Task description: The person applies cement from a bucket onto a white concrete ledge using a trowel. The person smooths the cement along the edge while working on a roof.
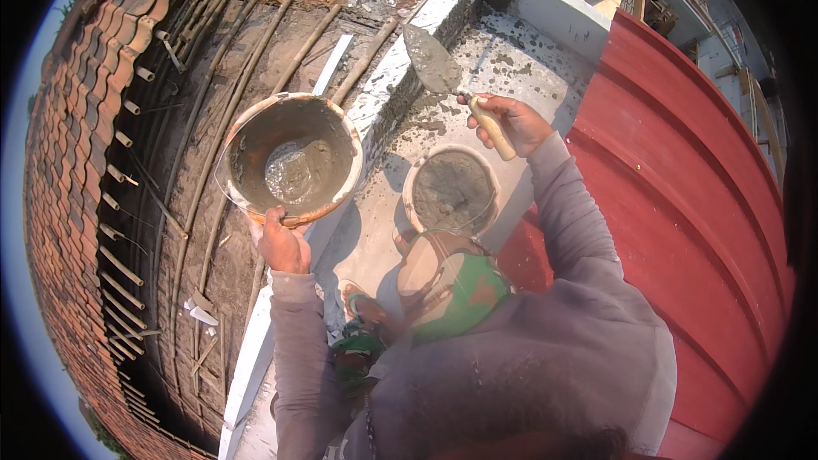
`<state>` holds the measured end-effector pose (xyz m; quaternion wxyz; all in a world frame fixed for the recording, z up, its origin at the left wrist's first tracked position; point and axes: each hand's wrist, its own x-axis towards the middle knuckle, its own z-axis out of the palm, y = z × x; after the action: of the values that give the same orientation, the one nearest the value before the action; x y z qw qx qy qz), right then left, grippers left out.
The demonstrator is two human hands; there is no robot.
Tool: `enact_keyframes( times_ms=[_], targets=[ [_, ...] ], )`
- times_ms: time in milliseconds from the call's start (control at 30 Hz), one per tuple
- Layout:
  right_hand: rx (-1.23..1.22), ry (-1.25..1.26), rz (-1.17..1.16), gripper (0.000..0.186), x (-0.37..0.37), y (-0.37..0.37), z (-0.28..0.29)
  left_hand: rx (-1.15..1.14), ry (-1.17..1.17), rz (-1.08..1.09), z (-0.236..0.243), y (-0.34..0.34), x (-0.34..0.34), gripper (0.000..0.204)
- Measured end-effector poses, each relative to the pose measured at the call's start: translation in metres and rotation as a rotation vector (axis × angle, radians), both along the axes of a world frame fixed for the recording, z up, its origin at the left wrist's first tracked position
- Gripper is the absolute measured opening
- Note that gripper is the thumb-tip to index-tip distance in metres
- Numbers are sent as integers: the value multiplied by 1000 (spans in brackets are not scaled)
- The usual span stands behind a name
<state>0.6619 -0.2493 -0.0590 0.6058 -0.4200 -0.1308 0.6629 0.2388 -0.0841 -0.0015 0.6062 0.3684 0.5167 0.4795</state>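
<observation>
My left hand (285, 241) grips the near rim of an orange, mortar-smeared bucket (347, 192), holding it up and tilted so its inside shows. A little wet grey mortar (311, 166) lies in its bottom. In my right hand (514, 123) is the pale wooden handle of a trowel (433, 61), its pointed blade coated with mortar and aimed away from me. Below and between my hands, a second bucket (413, 192) stands on the ledge beside my foot, with grey mortar (456, 187) inside and a thin wire handle.
A low white wall (388, 77) runs along the ledge's left side, mortar smeared on its inner face. Beyond it lie wooden poles (243, 94) and a tiled roof (81, 179). Red sheet metal roofing (682, 196) rises on the right. Mortar splatters (498, 60) dot the ledge.
</observation>
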Motion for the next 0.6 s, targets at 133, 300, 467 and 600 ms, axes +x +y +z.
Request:
enact_keyframes(
  times_ms=[133,300,467,600],
  targets=[
    [-68,-70,-436,41,78,1,-27,-65,-2,76,5,3,-50,61],
    [-34,-239,-873,42,181,54,-73,-84,59,175,10,-18,-124,61],
    [-438,-839,-1313,59,254,163,-163,-49,97,256,2,-30,-165,66],
    [-458,-815,-920,57,216,201,-177,-54,91,233,-9,-27,-171,67]
  ],
)
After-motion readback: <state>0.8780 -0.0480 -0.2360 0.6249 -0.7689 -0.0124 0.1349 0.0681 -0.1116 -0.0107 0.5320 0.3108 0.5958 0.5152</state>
